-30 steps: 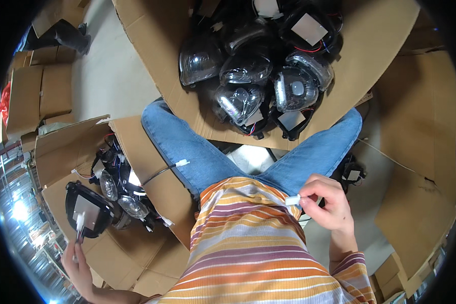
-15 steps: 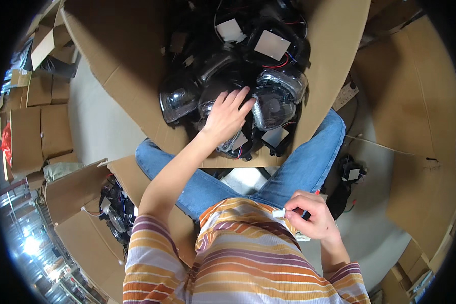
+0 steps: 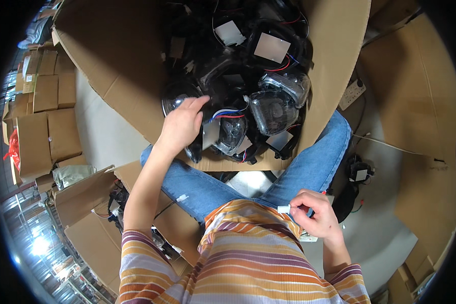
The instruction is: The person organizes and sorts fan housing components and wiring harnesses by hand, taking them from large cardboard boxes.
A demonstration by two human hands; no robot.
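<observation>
In the deep cardboard box [image 3: 114, 93] between my legs lie several black lamp units with clear lenses, metal plates and coloured wires. My left hand [image 3: 181, 126] reaches into its near left part, fingers curled over a black lamp unit [image 3: 195, 148] with a grey plate; its white, blue and red wires trail right to a small white plug. The palm side of that grip is hidden. At my lap, my right hand [image 3: 314, 215] pinches a small white connector [image 3: 283, 209] between thumb and forefinger. A clear-lensed lamp [image 3: 274, 112] lies to the right of my left hand.
Another open carton [image 3: 88, 230] with lamp units stands at my left, a cable with a white plug [image 3: 182, 198] running across my thigh. On the floor at right are a black lamp part [image 3: 359, 175] and a power strip [image 3: 352, 95]. Stacked cartons [image 3: 63, 131] stand far left.
My left hand has moved left and slightly nearer in the box, and a lamp's grey plate and coloured wires now show beside it. My right hand stays at my lap with the connector.
</observation>
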